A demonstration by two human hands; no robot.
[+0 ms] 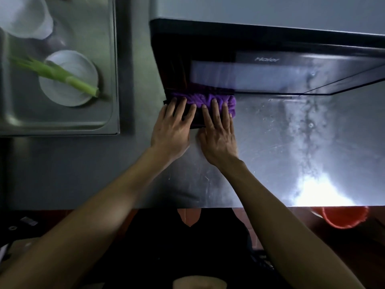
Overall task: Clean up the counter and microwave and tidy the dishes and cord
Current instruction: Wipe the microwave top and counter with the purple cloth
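A black microwave (270, 51) stands at the back of the steel counter (281, 142). A purple cloth (208, 101) lies bunched against the microwave's lower left front corner. A dark flat cloth or pad (198, 119) lies beneath it. My left hand (173, 128) lies flat with straight fingers on the dark piece and the cloth's left end. My right hand (218, 130) presses flat on the purple cloth, fingers straight. No cord is visible.
A steel sink (108, 80) lies at the left with a white bowl (68, 78), a green leek stalk (62, 76) across it, and another white dish (25, 17) behind. An orange bucket (341, 215) stands on the floor below the counter's front edge.
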